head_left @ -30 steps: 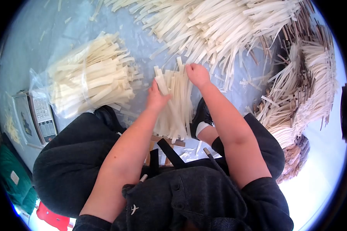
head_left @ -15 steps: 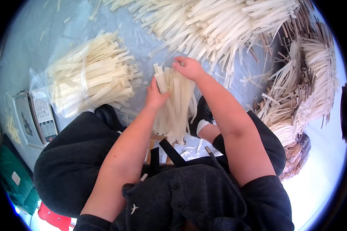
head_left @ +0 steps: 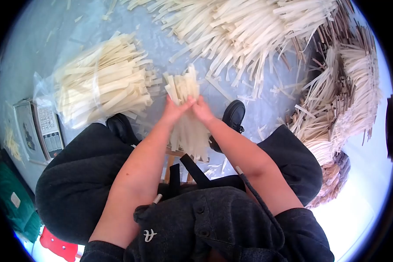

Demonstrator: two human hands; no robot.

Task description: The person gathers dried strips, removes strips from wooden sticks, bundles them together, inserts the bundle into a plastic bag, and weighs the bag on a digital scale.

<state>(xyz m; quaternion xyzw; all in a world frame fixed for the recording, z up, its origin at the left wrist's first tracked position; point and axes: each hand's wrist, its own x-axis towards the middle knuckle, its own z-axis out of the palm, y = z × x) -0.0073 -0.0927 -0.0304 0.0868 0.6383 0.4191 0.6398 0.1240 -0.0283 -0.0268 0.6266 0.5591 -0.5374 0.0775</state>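
A bundle of flat, pale cream strips [head_left: 188,135], possibly dried noodles, stands between my knees, its upper ends sticking out above my hands. My left hand [head_left: 174,110] wraps round its left side, and my right hand [head_left: 201,109] grips the right side. The thumbs come close together across the front of the bundle. Lower down, the strips fan out over a small wooden frame [head_left: 170,168]. To the left lies a larger bundle of the same strips [head_left: 102,81], partly in a clear plastic bag [head_left: 43,94].
A big heap of pale strips [head_left: 249,32] spreads across the far side. More strips mixed with brown sticks [head_left: 353,91] are stacked at the right. A digital scale [head_left: 39,131] sits at the left by my knee. Loose scraps litter the pale blue floor sheet [head_left: 81,32].
My right hand has come down from above the bundle's right edge and closed on its side. The bundle's upper part is squeezed narrower between both hands.
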